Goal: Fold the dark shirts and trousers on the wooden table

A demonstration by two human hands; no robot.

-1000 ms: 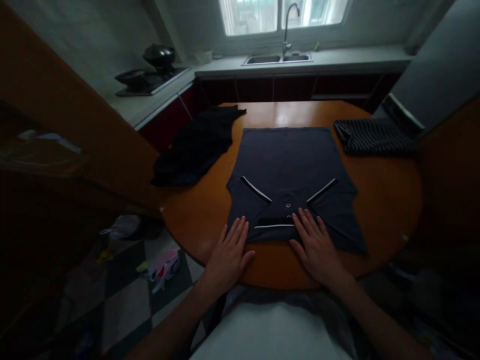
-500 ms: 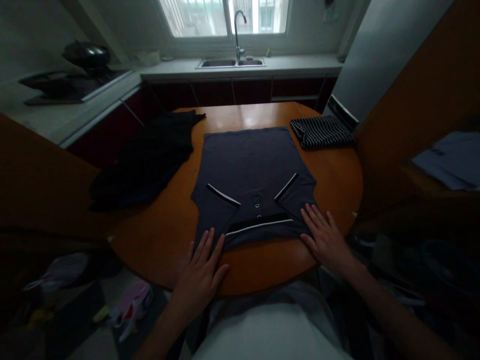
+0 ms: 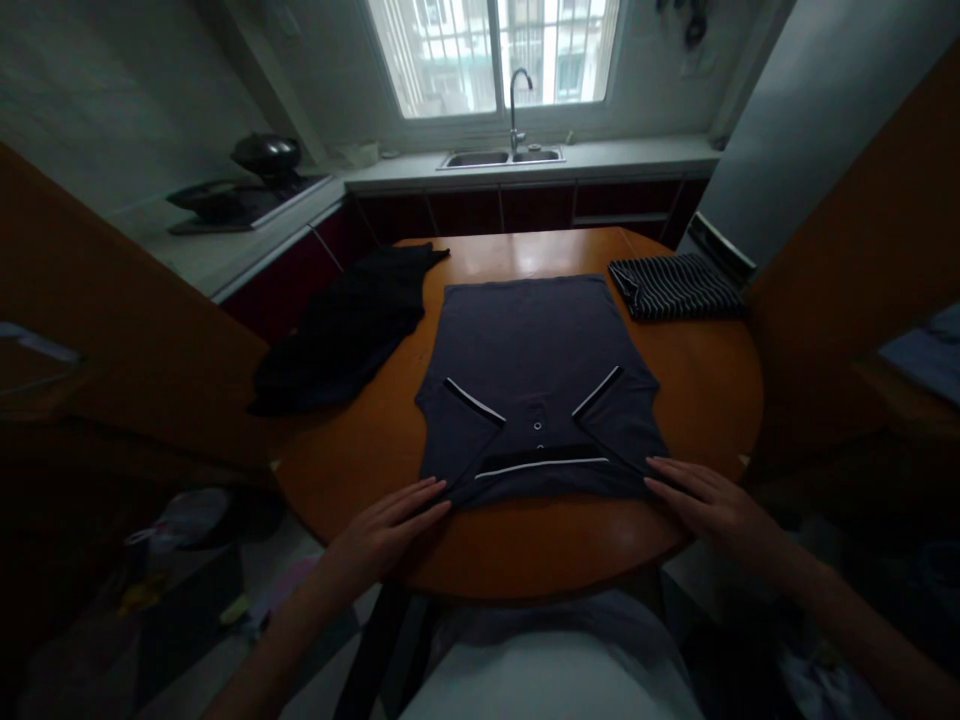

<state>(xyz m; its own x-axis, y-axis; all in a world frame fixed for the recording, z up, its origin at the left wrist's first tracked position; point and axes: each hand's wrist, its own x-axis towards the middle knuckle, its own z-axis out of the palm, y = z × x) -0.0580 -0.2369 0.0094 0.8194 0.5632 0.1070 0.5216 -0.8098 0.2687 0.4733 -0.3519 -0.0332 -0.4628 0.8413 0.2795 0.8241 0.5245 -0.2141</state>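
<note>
A dark grey shirt (image 3: pixel 529 335) is laid flat on the wooden surface (image 3: pixel 525 555) and is used as the reference for all positions below. Its plain straight edge is directed away from the person; its banded end is directed toward the person. A black band (image 3: pixel 517 459) with white edging is positioned across the near end of the shirt. Two sleeves are folded inward over the shirt front, and their trimmed cuffs, one at left (image 3: pixel 474 401) and one at right (image 3: pixel 597 391), are angled toward the centre. A round fastener (image 3: pixel 537 426) is seen between the cuffs.

The left hand (image 3: pixel 397 515) is placed at the near left corner of the shirt, and the right hand (image 3: pixel 697 495) at the near right corner. On both hands the fingers are extended and the fingertips are set against the fabric; whether the cloth is pinched cannot be determined, as the thumbs are not clearly shown.

A black garment (image 3: pixel 360 330) is spread to the left of the shirt. A folded striped cloth (image 3: pixel 679 285) is located just beside the far right corner of the shirt. A sink (image 3: pixel 512 157) with a faucet (image 3: pixel 513 110) is installed well beyond the shirt.
</note>
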